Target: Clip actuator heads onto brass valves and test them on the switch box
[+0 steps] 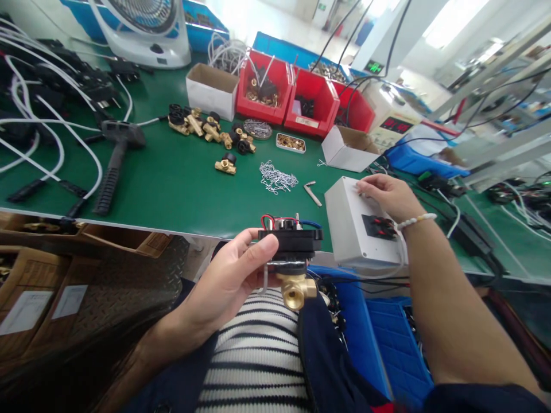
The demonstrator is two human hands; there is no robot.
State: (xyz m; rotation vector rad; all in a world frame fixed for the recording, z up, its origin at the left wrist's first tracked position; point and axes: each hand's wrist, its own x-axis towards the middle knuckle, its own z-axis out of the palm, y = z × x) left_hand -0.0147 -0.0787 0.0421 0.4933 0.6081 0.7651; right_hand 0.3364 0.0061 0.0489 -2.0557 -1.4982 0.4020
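My left hand [232, 267] is closed around an electric valve [297, 245], held up at the table's front edge. The valve has a black housing on top, with red and blue wires and metal pins showing, and a brass body below with its round port facing me. A bent metal clip hangs beside my fingers. My right hand [387, 196] rests on a light grey box [344, 226], fingers curled and pressed together near its top edge; what lies under the fingertips is hidden. A black socket with red parts [379, 226] sits on the box face.
Brass fittings [212, 131], a pile of wire clips [278, 176], a hex key [313, 194] and a hammer [116, 160] lie on the green table. Red bins [263, 86], white cartons [213, 92] and a fan [146, 28] stand behind. White cables [60, 126] sprawl left.
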